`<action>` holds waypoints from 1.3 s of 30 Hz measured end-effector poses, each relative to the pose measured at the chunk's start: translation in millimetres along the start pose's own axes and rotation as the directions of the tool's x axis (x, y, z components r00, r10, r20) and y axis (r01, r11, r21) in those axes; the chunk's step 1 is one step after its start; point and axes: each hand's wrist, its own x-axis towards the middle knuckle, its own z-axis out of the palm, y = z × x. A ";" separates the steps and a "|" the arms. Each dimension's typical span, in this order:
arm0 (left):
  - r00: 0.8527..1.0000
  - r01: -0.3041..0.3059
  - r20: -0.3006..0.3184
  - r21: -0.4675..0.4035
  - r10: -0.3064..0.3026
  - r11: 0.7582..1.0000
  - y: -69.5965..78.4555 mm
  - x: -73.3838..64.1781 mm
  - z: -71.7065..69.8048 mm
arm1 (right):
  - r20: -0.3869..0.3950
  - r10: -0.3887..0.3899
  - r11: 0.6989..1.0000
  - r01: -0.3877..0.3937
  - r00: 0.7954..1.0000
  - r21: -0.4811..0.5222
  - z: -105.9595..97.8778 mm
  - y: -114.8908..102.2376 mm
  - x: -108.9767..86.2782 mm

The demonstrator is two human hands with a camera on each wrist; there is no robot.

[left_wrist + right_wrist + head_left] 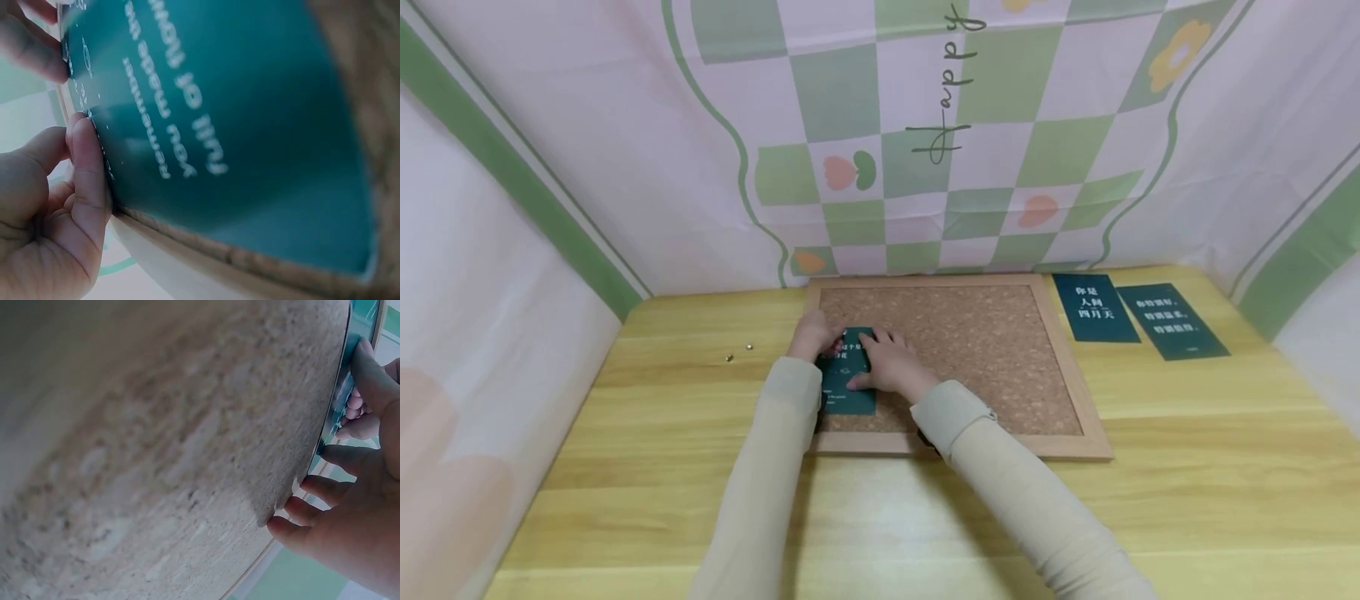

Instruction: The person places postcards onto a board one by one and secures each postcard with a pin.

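Note:
A dark green card [850, 400] with white print lies on the left part of a wood-framed corkboard [985, 358]. At the card's upper left, my left hand [814, 337] has its thumb and index finger pinched together against the printed face. A bright glint shows by those fingertips; the small pin there is mostly hidden by them. My right hand [891, 365] spreads over the card's right edge. Its thumb [367, 365] and index fingertip rest on the card, while the other fingertips touch the cork, as the right wrist view shows.
Two tiny silver pins [748, 346] lie on the wooden table [685, 467] left of the board. Two more green printed cards, one [1096, 308] beside the frame and another [1174, 322] farther right, lie on the table. A patterned cloth [917, 217] hangs behind.

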 end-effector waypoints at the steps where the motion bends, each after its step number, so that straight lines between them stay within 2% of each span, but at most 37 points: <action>1: 1.000 0.001 -0.003 0.013 -0.001 1.000 -0.1 0.5 0.3 | 0.000 -0.002 1.000 0.002 1.000 0.003 -0.2 0.0 -0.4; 6: 1.000 -0.005 -0.010 0.067 0.005 0.998 -0.8 1.2 1.1 | -0.001 -0.014 1.000 0.014 1.000 0.013 -0.7 -0.2 -2.3; 12: 0.999 -0.020 0.026 -0.068 0.022 0.997 -3.1 -3.4 -2.2 | -0.005 -0.016 1.000 0.016 1.000 0.015 -1.4 -0.2 -3.0; 21: 0.997 -0.066 0.024 -0.181 0.072 0.981 -8.5 -4.7 -4.7 | -0.004 -0.009 1.000 0.009 1.000 -0.001 -3.1 -2.4 -2.6; 26: 0.992 -0.125 -0.049 -0.144 0.119 0.982 -16.2 0.4 -3.4 | 0.006 -0.001 1.000 0.001 1.000 -0.002 -1.3 -1.6 -1.9; 31: 0.971 -0.200 -0.147 -0.074 0.188 0.977 -21.9 4.6 -6.5 | 0.003 0.008 1.000 -0.008 1.000 0.004 -0.4 -0.4 -0.8; 35: 0.969 -0.181 -0.181 -0.062 0.167 0.982 -24.8 6.3 -9.6 | 0.004 0.013 1.000 -0.013 1.000 0.005 -0.6 -0.7 -0.5; 39: 0.978 -0.137 -0.169 -0.062 0.125 0.989 -26.5 5.8 -10.9 | 0.005 0.013 1.000 -0.013 1.000 0.009 -1.3 -1.5 -0.8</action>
